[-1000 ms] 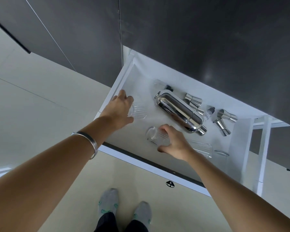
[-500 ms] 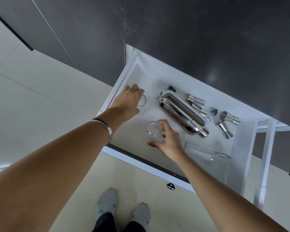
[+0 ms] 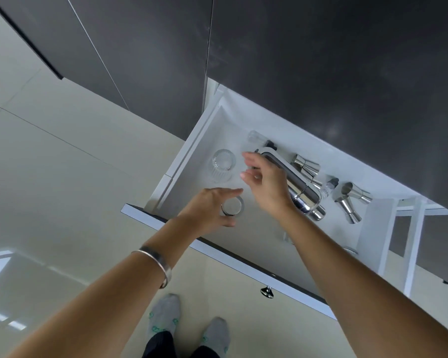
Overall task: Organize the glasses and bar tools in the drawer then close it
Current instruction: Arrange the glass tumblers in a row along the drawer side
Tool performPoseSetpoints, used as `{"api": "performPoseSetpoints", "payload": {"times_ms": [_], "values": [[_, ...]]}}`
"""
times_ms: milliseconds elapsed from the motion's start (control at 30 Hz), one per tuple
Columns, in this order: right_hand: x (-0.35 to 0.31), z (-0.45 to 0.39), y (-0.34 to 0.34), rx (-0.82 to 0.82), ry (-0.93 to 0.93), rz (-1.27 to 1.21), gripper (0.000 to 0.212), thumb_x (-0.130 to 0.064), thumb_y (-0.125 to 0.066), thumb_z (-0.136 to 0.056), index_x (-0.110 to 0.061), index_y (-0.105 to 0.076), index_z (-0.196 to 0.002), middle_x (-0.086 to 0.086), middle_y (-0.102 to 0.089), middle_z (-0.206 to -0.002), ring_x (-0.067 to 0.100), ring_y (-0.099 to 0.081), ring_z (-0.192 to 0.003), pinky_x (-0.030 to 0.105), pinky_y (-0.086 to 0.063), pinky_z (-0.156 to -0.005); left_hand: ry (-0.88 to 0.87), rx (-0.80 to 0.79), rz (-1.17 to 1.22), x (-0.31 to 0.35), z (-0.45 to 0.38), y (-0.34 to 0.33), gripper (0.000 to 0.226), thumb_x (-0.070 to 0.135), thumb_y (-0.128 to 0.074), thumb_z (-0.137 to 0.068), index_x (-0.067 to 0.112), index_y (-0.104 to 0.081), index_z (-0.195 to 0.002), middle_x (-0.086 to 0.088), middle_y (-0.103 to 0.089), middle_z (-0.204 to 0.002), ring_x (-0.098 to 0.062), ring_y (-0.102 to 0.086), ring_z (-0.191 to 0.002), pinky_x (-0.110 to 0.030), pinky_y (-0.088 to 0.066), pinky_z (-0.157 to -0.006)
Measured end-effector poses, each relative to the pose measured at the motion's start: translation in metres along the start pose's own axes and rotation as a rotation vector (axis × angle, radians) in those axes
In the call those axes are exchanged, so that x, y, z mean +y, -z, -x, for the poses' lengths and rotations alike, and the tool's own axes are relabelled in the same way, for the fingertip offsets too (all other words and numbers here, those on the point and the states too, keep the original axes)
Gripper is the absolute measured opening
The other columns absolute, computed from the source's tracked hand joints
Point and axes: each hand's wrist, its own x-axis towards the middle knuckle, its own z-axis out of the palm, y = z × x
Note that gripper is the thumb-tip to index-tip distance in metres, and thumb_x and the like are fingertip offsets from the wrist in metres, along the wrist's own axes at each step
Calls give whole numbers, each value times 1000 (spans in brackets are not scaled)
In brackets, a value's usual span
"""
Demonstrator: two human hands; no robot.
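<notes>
The white drawer (image 3: 189, 156) is pulled open below dark cabinet fronts. A ribbed glass (image 3: 223, 164) stands upright at its left side, free of both hands. My left hand (image 3: 207, 210) grips a second clear glass (image 3: 232, 206) between thumb and fingers near the drawer's front left. My right hand (image 3: 267, 187) hovers with fingers spread over the near end of the steel cocktail shaker (image 3: 304, 196), which lies on its side; it holds nothing. Steel jiggers (image 3: 305, 164) lie behind the shaker, and two more jiggers (image 3: 352, 200) lie to its right.
A small clear bottle with a black stopper (image 3: 258, 137) lies at the drawer's back. Another small bottle (image 3: 330, 187) rests beside the shaker. My right forearm hides part of the drawer's front right. A knob (image 3: 267, 291) sticks out of the drawer front. My socked feet (image 3: 166, 313) stand on pale floor.
My left hand let go of the ribbed glass at the left and moved back onto the second glass. My right hand released that glass and lifted over the shaker.
</notes>
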Motion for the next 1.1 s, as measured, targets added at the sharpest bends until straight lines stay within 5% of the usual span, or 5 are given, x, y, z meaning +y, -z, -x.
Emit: {"api": "performPoseSetpoints", "payload": {"times_ms": [233,533,733,933,1100], "values": [[-16,-31,-10,-282,52,84,57,-24,-72,-81,-40,-52,-132,-7,-59,-130,19,-58,-106,37,-50,-95,55,65,73,-11,-8,7,66,23,-80,-73,36,-54,-132,0,-60,-133,-19,-58,-116,-26,-42,-99],[-10,-65,-15,-6,-79,26,57,-26,-75,-79,-25,-53,-132,2,-62,-123,14,-55,-80,30,-48,-89,84,337,53,-23,-14,29,68,22,-71,-84,20,-40,-144,-3,-47,-147,-24,-50,-129,-29,-38,-106],[-19,-90,-22,158,-228,-154,52,-21,-74,-80,-17,-55,-127,7,-58,-128,26,-66,-98,37,-59,-83,48,453,18,-13,-43,33,65,18,-66,-88,12,-36,-145,-8,-43,-150,-28,-47,-131,-31,-36,-108],[-19,-102,-25,179,-301,-331,44,-6,-62,-89,-19,-53,-130,2,-54,-125,20,-70,-87,30,-61,-79,17,500,36,-8,-66,36,63,12,-65,-87,10,-38,-144,-8,-44,-149,-27,-45,-133,-29,-36,-108],[-8,-101,-15,17,-257,-240,35,-4,-51,-88,-28,-56,-113,3,-56,-130,18,-64,-105,42,-56,-92,50,485,84,-3,-79,42,62,14,-67,-85,15,-41,-141,-9,-53,-141,-28,-52,-124,-30,-41,-100]]}}
